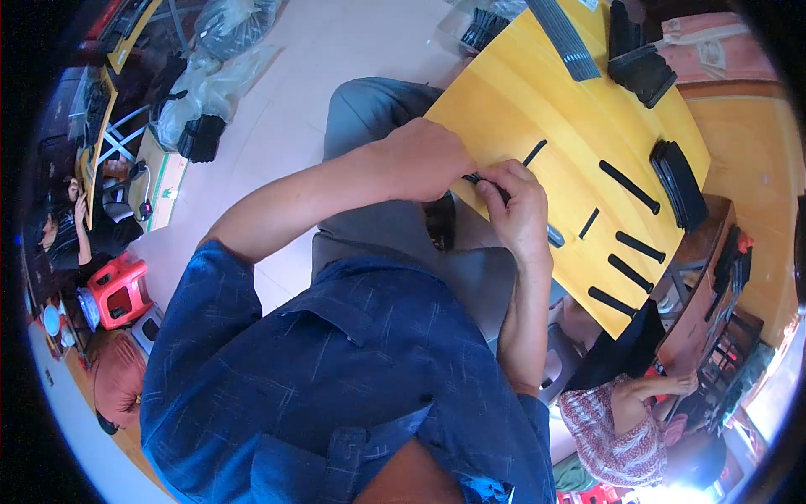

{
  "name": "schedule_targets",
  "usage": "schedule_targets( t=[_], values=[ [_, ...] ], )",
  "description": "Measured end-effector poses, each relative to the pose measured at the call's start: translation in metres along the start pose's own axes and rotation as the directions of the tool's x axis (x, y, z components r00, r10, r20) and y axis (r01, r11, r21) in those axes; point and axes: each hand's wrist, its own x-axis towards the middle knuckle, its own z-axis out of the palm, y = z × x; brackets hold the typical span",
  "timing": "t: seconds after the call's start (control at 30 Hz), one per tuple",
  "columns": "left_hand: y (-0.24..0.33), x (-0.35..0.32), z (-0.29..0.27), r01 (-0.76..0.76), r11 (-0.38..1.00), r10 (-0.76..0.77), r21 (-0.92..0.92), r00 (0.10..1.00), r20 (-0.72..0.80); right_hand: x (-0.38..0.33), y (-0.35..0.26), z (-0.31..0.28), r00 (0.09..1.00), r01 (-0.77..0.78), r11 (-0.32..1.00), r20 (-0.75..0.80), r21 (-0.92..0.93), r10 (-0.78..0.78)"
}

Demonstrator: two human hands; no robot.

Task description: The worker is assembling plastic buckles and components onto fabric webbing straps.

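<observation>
our right hand (519,210) pinches a small dark piece (473,178) near the edge of the yellow table (495,101). our left hand (426,160) curls in close, but its fingertips are hidden, so we cannot tell its grip. black strips (630,186) lie spread apart, probably so each is easy to grab.

– Finding any lettering, numbers or signs?
– Reading none for certain. Only catching a small green mark (170,194) on the pale carton (174,172) at the left, showing too small to read.
– Seeing anything on the yellow table (504,92)?
– Just noticing a white slip (590,3) at the upper edge, lying partly out of view, looking too small for making out a word.
– And looking at the pink cloth (684,38) at the upper right?
– Spotting a pale patch (710,54) there, appearing too blurred for telling label from pattern.
</observation>
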Motion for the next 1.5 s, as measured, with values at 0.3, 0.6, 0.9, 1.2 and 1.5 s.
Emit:
schedule_targets(
  t=[0.3,0.6,0.9,1.2,1.5],
  values=[
    [-0.007,-0.005,0.016,0.081,0.968,-0.113,-0.238,0.986,-0.12,0.002,0.0,0.003,0.997,-0.078,0.99,-0.013,0.119,0.08],
    [-0.012,-0.019,0.025,0.072,0.943,-0.136,-0.324,0.974,-0.181,0.002,0.009,0.011,0.991,-0.115,0.962,-0.037,0.249,0.128],
    [-0.021,-0.022,0.028,0.017,0.964,-0.066,-0.264,0.982,-0.178,0.002,0.005,0.009,0.994,-0.1,0.969,-0.011,0.226,0.106],
    [-0.031,-0.013,0.03,-0.078,0.964,0.038,-0.253,0.987,-0.159,0.002,0.001,0.005,0.998,-0.063,0.984,0.025,0.169,0.06],
    [-0.034,-0.012,0.01,-0.038,0.939,0.039,-0.342,0.999,-0.004,0.002,-0.016,0.019,0.995,-0.002,0.994,-0.094,0.111,0.013]
  ],
)
